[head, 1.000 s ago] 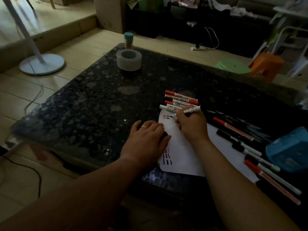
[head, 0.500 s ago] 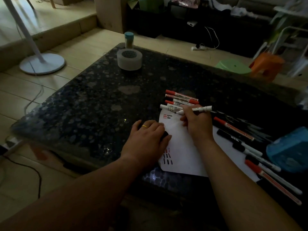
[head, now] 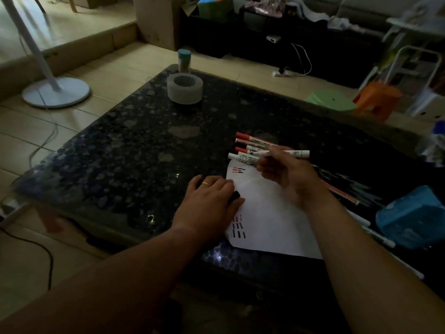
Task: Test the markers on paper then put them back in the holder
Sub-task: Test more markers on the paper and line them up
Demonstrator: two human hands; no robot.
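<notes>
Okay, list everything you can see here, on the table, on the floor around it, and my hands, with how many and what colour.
Table: one, dark speckled, centre.
Paper: one, white with red and black strokes, near edge of the table.
Loose markers: about four, red-capped and white, just beyond the paper.
Other markers: several, black and red, right of the paper; count unclear.
Blue box: one, table's right side.
Round tub: one, whitish, table's far side.
Bottle: one, teal lid, behind the tub.
Fan base: one, white, floor at left.
Green stool, orange stool: one each, floor beyond the table.
Left hand: rests on the paper, holds a black cap.
Right hand: holds one white marker.
</notes>
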